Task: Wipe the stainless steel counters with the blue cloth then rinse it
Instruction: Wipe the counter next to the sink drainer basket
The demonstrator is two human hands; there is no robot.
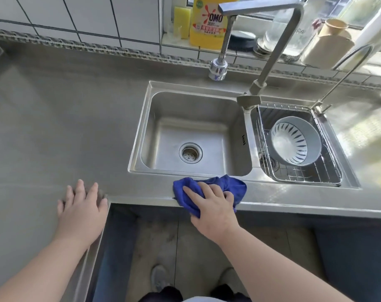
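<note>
The blue cloth (230, 185) lies bunched on the front strip of the stainless steel counter (76, 127), just below the left sink basin (191, 136). My right hand (211, 205) presses down on the cloth with fingers spread over it, and part of the cloth hangs over the counter's front edge. My left hand (83, 210) rests flat and open on the counter at the inner corner, holding nothing. The tall faucet (270, 51) rises behind the sink, its spout over the left basin.
The right basin holds a wire basket (328, 171) with a grey-and-white colander (294, 142). On the window sill stand a yellow detergent bottle (209, 22), a sponge (182, 20), jars and a beige container (328, 44). A second thin tap (346, 68) is at right.
</note>
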